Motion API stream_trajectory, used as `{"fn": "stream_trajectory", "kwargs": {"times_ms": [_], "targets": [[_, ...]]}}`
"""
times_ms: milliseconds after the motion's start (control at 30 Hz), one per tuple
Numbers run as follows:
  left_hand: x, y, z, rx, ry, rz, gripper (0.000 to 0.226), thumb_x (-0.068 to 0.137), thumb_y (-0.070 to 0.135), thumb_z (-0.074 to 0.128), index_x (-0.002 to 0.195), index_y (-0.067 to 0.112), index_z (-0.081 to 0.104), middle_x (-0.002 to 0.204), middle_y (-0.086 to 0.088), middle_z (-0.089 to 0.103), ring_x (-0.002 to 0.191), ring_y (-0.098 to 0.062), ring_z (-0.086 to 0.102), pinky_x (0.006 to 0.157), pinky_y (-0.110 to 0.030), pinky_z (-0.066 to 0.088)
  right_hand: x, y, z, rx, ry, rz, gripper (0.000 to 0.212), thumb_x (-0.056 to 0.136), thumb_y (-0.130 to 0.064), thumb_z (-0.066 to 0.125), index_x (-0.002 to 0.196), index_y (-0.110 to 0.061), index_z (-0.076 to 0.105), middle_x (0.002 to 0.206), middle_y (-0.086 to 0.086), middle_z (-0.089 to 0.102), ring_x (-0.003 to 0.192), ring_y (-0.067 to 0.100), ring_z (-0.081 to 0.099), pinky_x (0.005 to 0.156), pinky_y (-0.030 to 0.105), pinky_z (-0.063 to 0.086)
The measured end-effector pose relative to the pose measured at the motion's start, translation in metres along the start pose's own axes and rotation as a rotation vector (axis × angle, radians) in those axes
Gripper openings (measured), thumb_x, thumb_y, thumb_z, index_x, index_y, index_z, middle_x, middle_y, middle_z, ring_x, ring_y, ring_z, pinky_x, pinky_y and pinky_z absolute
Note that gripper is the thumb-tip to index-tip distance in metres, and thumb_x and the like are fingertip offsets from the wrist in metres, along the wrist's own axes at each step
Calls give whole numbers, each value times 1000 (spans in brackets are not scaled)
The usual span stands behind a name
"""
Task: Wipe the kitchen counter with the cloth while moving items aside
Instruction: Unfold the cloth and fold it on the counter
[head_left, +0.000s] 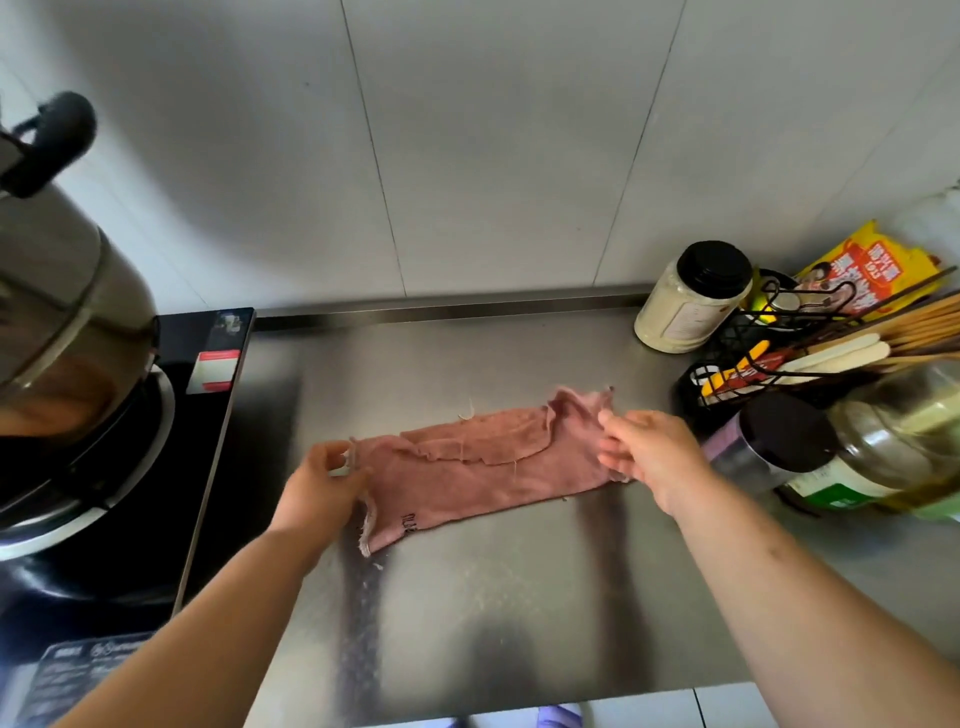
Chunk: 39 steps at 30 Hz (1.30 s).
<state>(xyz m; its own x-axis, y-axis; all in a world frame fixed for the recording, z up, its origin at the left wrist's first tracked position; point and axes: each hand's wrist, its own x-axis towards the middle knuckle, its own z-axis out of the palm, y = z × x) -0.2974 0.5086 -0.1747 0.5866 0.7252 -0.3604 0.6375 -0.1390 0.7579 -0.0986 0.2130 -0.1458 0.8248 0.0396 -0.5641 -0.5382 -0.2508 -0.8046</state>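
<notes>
A frayed pink cloth (483, 462) lies stretched out on the steel counter (509, 613), partly folded over along its far edge. My left hand (322, 480) pinches the cloth's left end. At the right end my right hand (647, 454) has its fingers on the cloth; the grip itself is blurred. Both forearms reach in from the bottom of the view.
A black induction hob (171, 493) with a large lidded steel pot (57, 332) fills the left. At the right stand a black-lidded white jar (691, 299), a wire rack of chopsticks (810, 348), a dark-lidded jar (769, 441), an oil bottle (904, 436) and a yellow packet (867, 275).
</notes>
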Motion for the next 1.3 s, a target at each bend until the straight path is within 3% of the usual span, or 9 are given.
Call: {"fn": "stream_trajectory", "kwargs": {"times_ms": [133,400,500,633,767,900,1067,1200,1300], "targets": [[-14,-6,3,157,47,-2,46,82,32,66,124,17,56,118,-6,62,88,-16,57,78,-29,45,1,22,25,-864,207,-72,71,77,-48,71,126,-2,51,125,20,55,115,35,54,91,38,45],[-31,-30,-4,107,-21,-70,26,82,26,65,106,16,68,101,-1,71,91,-19,65,88,-36,52,-44,15,102,-802,-84,-442,4,76,-26,65,78,-25,63,91,-2,69,90,26,65,67,22,38],[-31,-33,-7,85,13,-89,23,83,24,66,105,17,67,102,-2,70,91,-20,64,86,-33,50,-58,21,123,-830,-280,-498,21,74,-47,67,83,-28,70,95,-9,70,89,12,65,72,23,46],[-32,-36,-17,78,38,-86,21,83,25,66,103,18,67,100,0,69,88,-18,63,80,-27,46,-44,27,125,-869,35,-359,37,85,-38,63,113,-15,60,120,14,56,111,33,55,90,34,45],[-34,-37,-21,68,27,-88,19,83,24,66,101,17,68,98,0,69,86,-17,62,75,-25,42,-42,31,134,-898,-25,-126,47,84,-39,66,113,-5,54,118,17,60,109,35,59,84,35,47],[-34,-37,-24,54,12,-96,19,83,25,66,101,20,67,98,2,69,86,-14,62,75,-25,42,-66,11,165,-716,-142,-378,12,84,-27,63,93,-20,61,97,3,69,95,26,65,74,27,47],[-33,-36,-27,-8,-24,-142,29,84,33,66,110,21,64,106,2,67,90,-16,62,77,-26,45,-96,6,200,-681,-420,-566,21,84,-36,65,101,-25,66,100,-6,66,91,11,63,84,25,49],[-33,-34,-27,-50,-72,-209,40,84,36,62,118,15,62,112,-11,67,100,-28,63,85,-35,50,-85,17,196,-941,-121,-306,45,93,-42,52,124,-10,50,126,13,52,116,34,53,92,37,45],[-35,-33,-25,-110,-157,-268,45,82,41,61,116,12,62,108,-14,66,100,-29,62,89,-38,49,-88,30,197,-772,-274,-62,46,84,-30,66,118,-4,49,115,12,59,101,30,61,77,32,50]]}}
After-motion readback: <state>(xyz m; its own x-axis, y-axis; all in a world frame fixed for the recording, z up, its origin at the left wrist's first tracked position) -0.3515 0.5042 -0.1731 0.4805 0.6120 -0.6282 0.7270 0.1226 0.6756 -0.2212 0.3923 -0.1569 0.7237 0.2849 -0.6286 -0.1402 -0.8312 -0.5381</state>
